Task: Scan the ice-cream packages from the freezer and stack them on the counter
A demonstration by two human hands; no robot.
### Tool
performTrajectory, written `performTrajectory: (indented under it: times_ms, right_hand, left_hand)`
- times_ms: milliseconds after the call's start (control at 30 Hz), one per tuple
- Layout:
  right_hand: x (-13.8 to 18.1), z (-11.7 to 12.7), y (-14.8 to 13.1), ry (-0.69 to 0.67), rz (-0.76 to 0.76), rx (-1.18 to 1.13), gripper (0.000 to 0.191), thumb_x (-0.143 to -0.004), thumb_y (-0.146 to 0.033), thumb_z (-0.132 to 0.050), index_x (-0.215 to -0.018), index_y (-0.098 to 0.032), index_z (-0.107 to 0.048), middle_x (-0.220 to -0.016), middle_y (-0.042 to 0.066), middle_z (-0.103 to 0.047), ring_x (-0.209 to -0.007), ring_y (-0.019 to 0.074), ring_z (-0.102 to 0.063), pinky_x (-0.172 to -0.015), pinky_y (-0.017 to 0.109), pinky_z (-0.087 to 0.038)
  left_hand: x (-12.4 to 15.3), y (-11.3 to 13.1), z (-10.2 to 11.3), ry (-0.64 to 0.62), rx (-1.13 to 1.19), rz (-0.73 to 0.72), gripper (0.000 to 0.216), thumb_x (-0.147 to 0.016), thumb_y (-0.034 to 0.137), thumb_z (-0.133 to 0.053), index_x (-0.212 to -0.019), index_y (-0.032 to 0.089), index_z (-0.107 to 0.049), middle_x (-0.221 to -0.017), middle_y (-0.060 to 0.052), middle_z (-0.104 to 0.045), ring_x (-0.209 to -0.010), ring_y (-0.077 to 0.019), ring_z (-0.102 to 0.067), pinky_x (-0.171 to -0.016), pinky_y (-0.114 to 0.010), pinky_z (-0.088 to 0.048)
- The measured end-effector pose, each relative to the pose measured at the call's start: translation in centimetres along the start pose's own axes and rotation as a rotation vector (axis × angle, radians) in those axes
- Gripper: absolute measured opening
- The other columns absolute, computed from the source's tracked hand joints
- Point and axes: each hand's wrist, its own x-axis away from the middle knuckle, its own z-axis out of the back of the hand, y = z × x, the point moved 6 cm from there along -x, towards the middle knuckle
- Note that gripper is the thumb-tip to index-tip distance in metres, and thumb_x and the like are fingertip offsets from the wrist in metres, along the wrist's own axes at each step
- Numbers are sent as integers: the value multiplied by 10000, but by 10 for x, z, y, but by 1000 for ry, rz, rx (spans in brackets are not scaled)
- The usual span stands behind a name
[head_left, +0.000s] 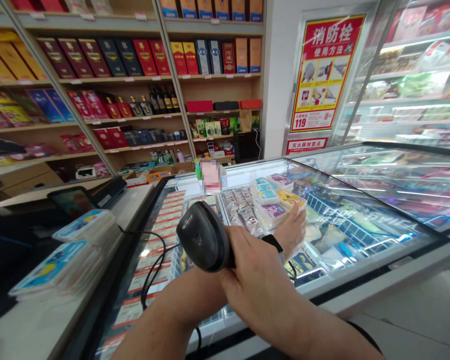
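Black scanner (pixel 203 236) clasped in your right grip (pixel 254 266), stacked packs (pixel 54 267) left of it, pile (pixel 270 209) beyond touching your left grip (pixel 293 231); closure there, finished count unclear.

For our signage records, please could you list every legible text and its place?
"消防栓": red poster
"使用方法": same poster
"119": same poster
"灭火器放置点": red sign beneath
Too small or blurred: print on scanner, packs, boxes, paper labels, shelf tags, freezer glass.
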Motion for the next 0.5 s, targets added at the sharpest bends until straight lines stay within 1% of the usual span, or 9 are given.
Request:
performTrajectory:
  times_ms: [133, 233, 333, 400, 433, 467, 500]
  right_hand:
    - [-1, -7, 0, -21, 3, 9, 223, -743, -97, -532, -936, -205, -509, -878, 54, -649, -787, 235, -617, -688, 350, -453]
    - [-1, -9, -4, -23, 15, -5, 222, -724, -94, -533, -912, -207, -501, -861, 56, -647, -783, 233, -614, -692, 346, -453]
    - [-1, -8, -9, -3, 36, -23, 214, -728, -96, -529, -912, -204, -505, -871, 63, -648, -795, 234, -612, -704, 347, -455]
    - [-2, -7, -10, 17, 44, -25, 217, -733, -99, -529, -925, -199, -515, -886, 70, -649, -822, 244, -613, -720, 357, -457]
    - [-3, -5, -10, 24, 42, -26, 211, -739, -107, -533, -929, -197, -520, -888, 73, -650, -836, 250, -615, -727, 362, -458]
    - [-3, -4, -9, 30, 38, -28, 196, -750, -120, -539, -931, -195, -524, -888, 76, -652, -848, 256, -617, -733, 367, -459]
    - [-4, -1, -7, 39, 31, -34, 181, -766, -141, -546, -939, -191, -527, -895, 82, -655, -859, 262, -620, -737, 371, -461]
  left_hand:
    - [28, -14, 11, 15, 61, -5, 342, -927, 211, -437, -1149, 132, -685, -1142, -121, -676, -1302, -289, -490, -1200, -566, -237]
    - [47, -25, 16, 37, 114, -41, 315, -937, 175, -450, -1169, 121, -656, -1211, -141, -655, -1325, -254, -477, -1207, -551, -218]
    - [66, -35, 15, -10, 80, -133, 353, -937, 151, -440, -1248, 153, -608, -1396, -129, -543, -1422, -232, -355, -1179, -544, -261]
    - [80, -42, 15, -52, 119, -171, 418, -953, 146, -397, -1343, 204, -533, -1494, -94, -444, -1467, -216, -255, -1155, -542, -282]
    - [88, -49, 16, -67, 192, -137, 438, -960, 156, -385, -1374, 243, -501, -1512, -69, -423, -1474, -205, -231, -1151, -533, -285]
    - [96, -57, 17, -78, 291, -54, 441, -964, 181, -392, -1382, 282, -489, -1507, -42, -433, -1472, -198, -237, -1152, -518, -286]
    - [106, -67, 18, -86, 392, 59, 430, -963, 212, -413, -1373, 309, -497, -1485, -25, -465, -1462, -201, -269, -1154, -503, -289]
